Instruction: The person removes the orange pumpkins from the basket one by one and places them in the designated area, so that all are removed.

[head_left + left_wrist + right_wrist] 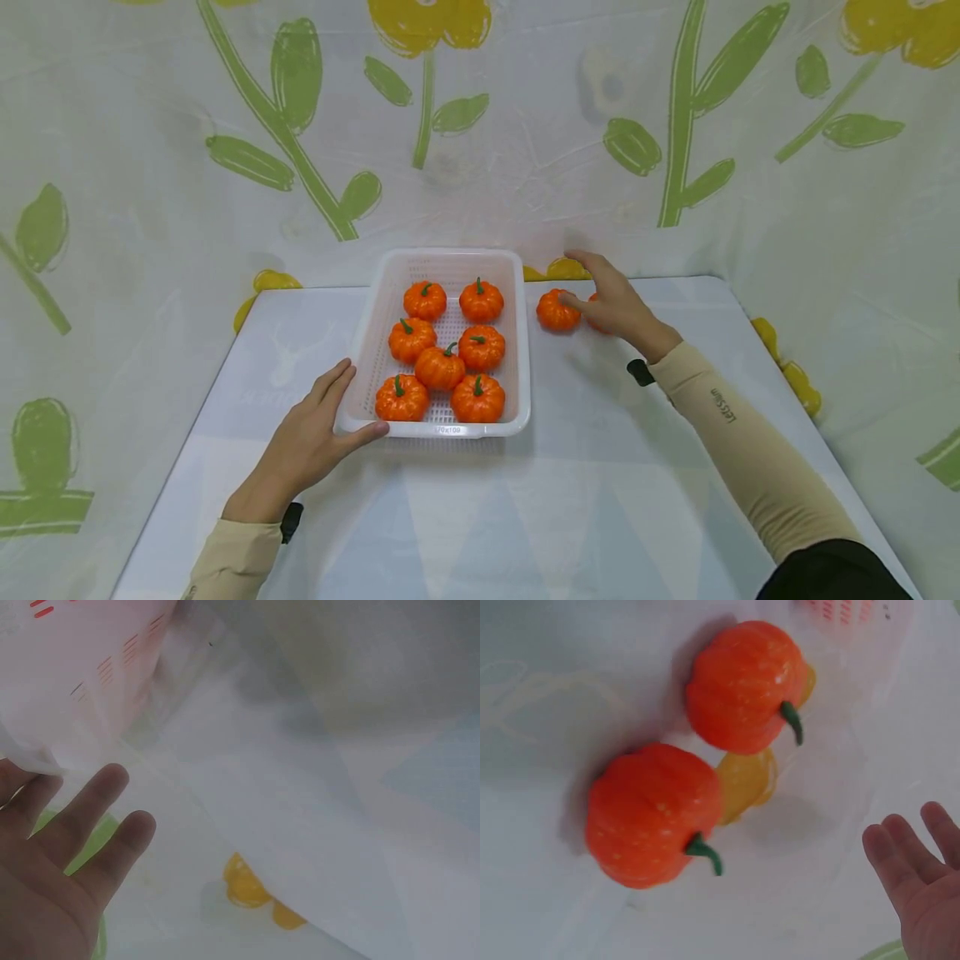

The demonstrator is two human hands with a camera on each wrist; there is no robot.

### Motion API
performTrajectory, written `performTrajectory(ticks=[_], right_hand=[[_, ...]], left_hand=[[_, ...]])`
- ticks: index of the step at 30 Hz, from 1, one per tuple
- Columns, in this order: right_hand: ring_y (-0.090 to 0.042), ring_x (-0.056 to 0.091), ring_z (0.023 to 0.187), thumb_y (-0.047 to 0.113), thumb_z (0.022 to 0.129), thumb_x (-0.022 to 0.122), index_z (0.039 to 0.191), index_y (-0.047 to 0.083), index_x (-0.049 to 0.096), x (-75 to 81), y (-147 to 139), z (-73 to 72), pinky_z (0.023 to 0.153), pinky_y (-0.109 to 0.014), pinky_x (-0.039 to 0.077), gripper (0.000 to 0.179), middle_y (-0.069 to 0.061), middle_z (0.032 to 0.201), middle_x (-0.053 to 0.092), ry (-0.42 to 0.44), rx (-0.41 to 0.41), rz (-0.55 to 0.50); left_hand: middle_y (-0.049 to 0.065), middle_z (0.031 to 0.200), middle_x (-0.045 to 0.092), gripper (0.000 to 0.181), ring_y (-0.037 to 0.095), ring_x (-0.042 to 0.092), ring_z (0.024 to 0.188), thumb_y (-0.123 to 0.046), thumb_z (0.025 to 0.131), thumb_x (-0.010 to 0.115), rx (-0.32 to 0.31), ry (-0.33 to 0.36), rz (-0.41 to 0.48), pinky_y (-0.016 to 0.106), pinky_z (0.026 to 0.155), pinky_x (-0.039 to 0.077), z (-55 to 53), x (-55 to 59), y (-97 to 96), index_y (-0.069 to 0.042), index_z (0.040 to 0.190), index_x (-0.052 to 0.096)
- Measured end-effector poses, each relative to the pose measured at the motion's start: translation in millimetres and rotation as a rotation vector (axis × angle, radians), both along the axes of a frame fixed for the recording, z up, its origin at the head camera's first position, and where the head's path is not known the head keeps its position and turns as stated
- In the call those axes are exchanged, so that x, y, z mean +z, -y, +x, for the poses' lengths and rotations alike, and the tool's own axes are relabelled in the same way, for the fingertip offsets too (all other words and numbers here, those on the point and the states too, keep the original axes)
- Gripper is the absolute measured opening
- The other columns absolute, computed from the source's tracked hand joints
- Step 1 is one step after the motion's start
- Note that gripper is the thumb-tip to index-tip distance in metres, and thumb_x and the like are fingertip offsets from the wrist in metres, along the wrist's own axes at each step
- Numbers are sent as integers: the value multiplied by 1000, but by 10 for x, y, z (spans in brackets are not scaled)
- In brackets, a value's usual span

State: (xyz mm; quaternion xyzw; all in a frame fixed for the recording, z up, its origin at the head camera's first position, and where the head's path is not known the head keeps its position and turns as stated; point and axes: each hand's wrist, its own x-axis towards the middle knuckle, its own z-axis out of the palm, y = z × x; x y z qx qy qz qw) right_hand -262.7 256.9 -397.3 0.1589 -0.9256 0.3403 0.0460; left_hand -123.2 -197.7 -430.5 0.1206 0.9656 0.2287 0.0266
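Note:
A white perforated plastic basket (523, 358) holds several small orange pumpkins (439, 368) with green stems. Beside its near left corner is my left hand (307, 442), thumb touching the front rim and fingers extended along the left side. My right hand (621, 308) hovers with spread fingers over two more pumpkins on the table, right of the basket. One of these, the nearer pumpkin to the basket (746, 686), shows in full in the right wrist view. The other pumpkin (652, 817) is mostly hidden by the hand in the head view.
The white table (465, 517) has a pale blue triangle pattern. Its far edge meets a hanging sheet (517, 200) printed with green stems and yellow flowers, which also runs along both sides.

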Motion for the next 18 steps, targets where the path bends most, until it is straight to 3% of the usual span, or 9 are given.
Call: performTrajectory(ticks=[13,18], right_hand=[[-25,37,143,33,92,76,154,13,40,283,495,150,117,-50,34,75,-5,156,42,-72,183,6],[-24,39,143,32,93,76,154,11,40,392,690,148,116,-46,37,74,-6,156,42,-136,244,34]], left_hand=[[13,165,23,113,48,41,137,-78,81,62,1,5,7,65,106,39,-3,-15,12,-7,161,26],[13,165,24,112,48,42,137,-77,82,63,-1,-5,12,65,106,40,4,-16,14,-7,160,27]])
